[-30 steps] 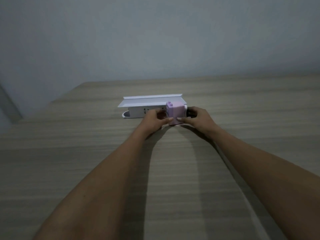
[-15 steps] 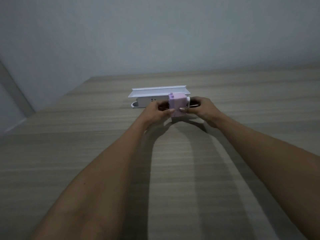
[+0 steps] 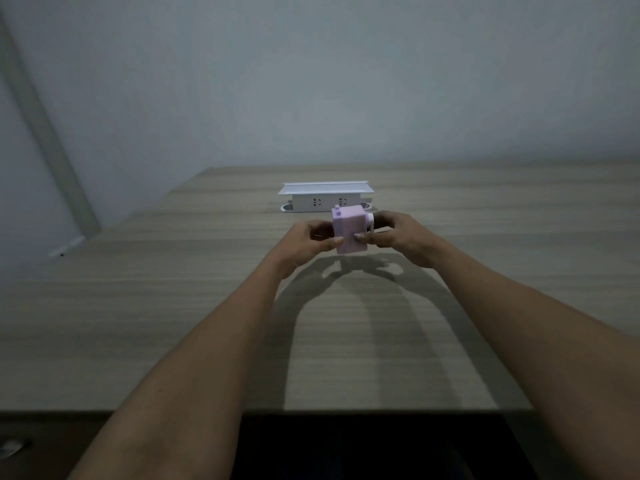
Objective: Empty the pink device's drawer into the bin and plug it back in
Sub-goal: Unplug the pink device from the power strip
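Observation:
A small pink box-shaped device (image 3: 349,231) with a white knob on its right side hangs above the wooden table (image 3: 173,306), its shadow below it. My left hand (image 3: 308,242) pinches its left side with thumb and fingers. My right hand (image 3: 398,235) holds its right side, thumb on the front face. Behind it stands a white power strip unit (image 3: 323,197) with sockets facing me. The device's drawer looks closed. No bin is in view.
A grey wall rises behind the table. The table's left edge runs diagonally at the left, with floor and a white skirting strip (image 3: 65,245) beyond. The table's near edge crosses the bottom, dark space beneath it.
Both hands have lifted the pink device off the table and drawn it away from the white power strip toward me. The sockets on the strip now show.

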`<state>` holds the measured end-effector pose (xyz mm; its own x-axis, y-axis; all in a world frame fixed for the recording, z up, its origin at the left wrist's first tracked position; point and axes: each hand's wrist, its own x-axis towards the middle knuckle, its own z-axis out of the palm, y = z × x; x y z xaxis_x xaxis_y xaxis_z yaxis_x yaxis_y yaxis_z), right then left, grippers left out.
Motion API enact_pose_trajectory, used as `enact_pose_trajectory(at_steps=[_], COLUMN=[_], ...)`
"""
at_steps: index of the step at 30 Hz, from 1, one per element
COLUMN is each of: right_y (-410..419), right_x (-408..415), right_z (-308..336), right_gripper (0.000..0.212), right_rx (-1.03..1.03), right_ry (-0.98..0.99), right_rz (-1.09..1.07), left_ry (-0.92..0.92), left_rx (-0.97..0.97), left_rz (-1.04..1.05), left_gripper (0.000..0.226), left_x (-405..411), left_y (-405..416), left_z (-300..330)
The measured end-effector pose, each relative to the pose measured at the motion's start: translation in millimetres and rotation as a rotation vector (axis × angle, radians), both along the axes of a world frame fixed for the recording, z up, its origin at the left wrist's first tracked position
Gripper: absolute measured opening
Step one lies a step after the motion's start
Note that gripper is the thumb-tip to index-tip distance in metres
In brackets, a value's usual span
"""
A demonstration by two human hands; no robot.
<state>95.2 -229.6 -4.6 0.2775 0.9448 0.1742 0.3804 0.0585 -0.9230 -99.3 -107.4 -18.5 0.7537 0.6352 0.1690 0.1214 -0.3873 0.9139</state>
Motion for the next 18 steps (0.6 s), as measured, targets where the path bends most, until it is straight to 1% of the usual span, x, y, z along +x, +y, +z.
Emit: enact_pose_trajectory(at_steps=[5, 8, 11, 14, 18], right_y=[-24.3, -31.3, -34.1, -33.2, -33.1], right_x=[-14.1, -16.6, -20.1, -19.6, -17.5], right_z=[-21.0, -34.9, -46.9, -53.7, -55.7], right_gripper=[0.047, 0.048, 0.047, 0.047, 0.044], right_rx=[-0.015, -0.004, 0.056, 0.088, 0.091], right_ry=[0.017, 0.087, 0.148, 0.162, 0.172], right_rz=[-0.01, 0.002, -0.006, -0.016, 0.012], left_ry=[0.014, -0.004, -0.035, -0.052, -0.062], left_rx=[0.01, -0.006, 0.006, 0.01, -0.02], left_rz=[-0.003, 0.005, 0.016, -0.002, -0.025], left_gripper=[0.048, 0.046, 0.045, 0.046, 0.053], left_x=[-15.1, -15.9, -14.5, -13.4, -12.2], left_y=[-25.4, -30.1, -35.8, -37.9, -35.5], left_z=[-19.1, -34.8, -40.8, -42.5, -46.8])
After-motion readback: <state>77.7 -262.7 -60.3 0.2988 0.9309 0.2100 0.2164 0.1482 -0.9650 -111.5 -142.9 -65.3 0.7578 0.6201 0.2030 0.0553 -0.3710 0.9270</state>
